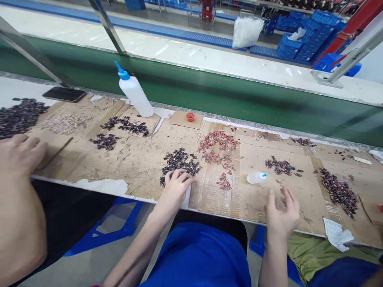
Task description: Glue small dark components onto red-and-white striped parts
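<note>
My left hand [177, 186] rests at the near edge of a pile of small black parts [179, 161], its fingers curled over them; whether a part is between the fingertips is too small to tell. Over the cardboard to the right, my right hand [283, 211] is raised with thumb and fingers apart and nothing visible between them. Just beyond it lies a small white bottle [256, 177] with a blue tip, on its side. Between my hands, small red-and-silver pieces [218, 141] are spread on the taped cardboard [203, 191].
A co-worker's hand [22, 153] is at the far left. A tall white bottle [137, 95] stands at the back, near a phone [64, 94] and a red cap [190, 116]. Dark red-black parts [339, 193] lie at the right. A green-sided conveyor [209, 95] runs behind.
</note>
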A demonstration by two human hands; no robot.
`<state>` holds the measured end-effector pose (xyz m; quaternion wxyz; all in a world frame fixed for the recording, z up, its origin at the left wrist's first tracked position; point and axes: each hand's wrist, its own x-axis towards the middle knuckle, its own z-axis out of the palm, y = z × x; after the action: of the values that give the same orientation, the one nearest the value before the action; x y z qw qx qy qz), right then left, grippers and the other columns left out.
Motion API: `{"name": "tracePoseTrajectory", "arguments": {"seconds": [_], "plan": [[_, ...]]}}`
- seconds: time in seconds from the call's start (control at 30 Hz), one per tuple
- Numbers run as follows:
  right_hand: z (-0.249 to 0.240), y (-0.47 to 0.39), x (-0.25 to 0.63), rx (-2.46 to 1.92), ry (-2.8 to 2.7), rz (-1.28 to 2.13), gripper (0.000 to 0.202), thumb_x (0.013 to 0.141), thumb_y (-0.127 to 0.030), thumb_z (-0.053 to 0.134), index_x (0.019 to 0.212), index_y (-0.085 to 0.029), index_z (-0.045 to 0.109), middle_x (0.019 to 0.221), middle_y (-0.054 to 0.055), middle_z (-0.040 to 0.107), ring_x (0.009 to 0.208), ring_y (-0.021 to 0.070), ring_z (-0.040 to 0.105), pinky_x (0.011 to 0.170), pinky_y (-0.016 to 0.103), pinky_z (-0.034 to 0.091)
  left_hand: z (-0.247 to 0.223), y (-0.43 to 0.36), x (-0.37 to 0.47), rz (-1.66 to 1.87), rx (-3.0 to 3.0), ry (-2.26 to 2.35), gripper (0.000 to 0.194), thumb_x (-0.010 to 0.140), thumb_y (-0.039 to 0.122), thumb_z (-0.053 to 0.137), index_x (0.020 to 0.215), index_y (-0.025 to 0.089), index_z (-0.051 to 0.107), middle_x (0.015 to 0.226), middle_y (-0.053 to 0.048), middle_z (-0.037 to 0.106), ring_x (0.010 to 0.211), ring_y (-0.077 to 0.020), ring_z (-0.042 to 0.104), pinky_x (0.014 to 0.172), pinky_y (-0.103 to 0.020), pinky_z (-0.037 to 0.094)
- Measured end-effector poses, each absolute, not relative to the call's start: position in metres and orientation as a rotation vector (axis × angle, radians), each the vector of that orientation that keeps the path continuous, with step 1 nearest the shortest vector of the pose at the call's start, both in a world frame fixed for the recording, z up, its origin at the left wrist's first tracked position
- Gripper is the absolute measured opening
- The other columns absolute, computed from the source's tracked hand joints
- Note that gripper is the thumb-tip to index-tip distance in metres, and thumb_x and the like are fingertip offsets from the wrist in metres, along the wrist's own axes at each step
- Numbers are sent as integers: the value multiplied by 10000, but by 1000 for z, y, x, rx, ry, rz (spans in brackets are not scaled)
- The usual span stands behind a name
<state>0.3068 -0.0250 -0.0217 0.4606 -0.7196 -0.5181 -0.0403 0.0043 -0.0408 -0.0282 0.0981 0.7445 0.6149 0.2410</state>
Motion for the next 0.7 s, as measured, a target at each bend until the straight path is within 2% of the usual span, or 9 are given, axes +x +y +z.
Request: {"name": "tracePoseTrajectory", "arguments": {"seconds": [0.17,0.3,0.43,0.5,0.57,0.63,0.7], "plan": [[-39,-1,287,-1731,-1547,-18,698,738,-653,620,1165,-100,625,1073,191,637,1097,340,502,954,567,422,-28,-37,-3,571,2349,1801,360,814,-1,477,958,264,674,879,-49,688,981,-252,539,915,-458,313],[-43,12,279,-1719,-1586,117,581,816,-624,535,1106,-130,631,1052,165,644,1073,314,494,974,556,390,-30,-34,-5,509,2385,1755,398,809,-28,441,1064,212,629,914,-74,654,913,-232,554,865,-412,338],[-35,6,273,-1689,-1453,319,493,808,-572,572,1056,-150,629,1086,158,650,1129,310,505,980,512,397,-27,-30,-8,454,2330,1768,287,859,18,428,949,203,628,900,-62,655,886,-225,569,800,-373,352],[-31,-1,269,-1646,-1322,507,468,780,-543,624,1048,-159,622,1067,141,666,1057,285,574,938,471,440,-21,-29,-7,396,2315,1769,271,871,27,424,929,203,622,900,-58,651,882,-220,571,771,-353,360],[-28,-8,267,-1565,-1199,699,468,730,-528,684,1021,-168,619,976,103,688,903,242,632,845,410,492,-16,-29,-6,300,2328,1775,267,859,16,430,919,199,615,895,-61,644,882,-224,568,756,-344,365],[-26,-14,267,-1484,-1119,806,471,669,-542,728,941,-171,628,834,56,685,751,201,630,728,345,509,-13,-29,-3,191,2365,1791,269,836,-5,441,910,193,608,889,-65,642,882,-233,560,757,-347,369],[-24,-18,268,-1442,-1090,849,436,673,-576,708,815,-172,629,685,13,633,612,155,574,600,283,474,-13,-31,-1,103,2397,1827,278,815,-24,450,913,186,604,894,-73,643,895,-244,550,772,-359,372]]}}
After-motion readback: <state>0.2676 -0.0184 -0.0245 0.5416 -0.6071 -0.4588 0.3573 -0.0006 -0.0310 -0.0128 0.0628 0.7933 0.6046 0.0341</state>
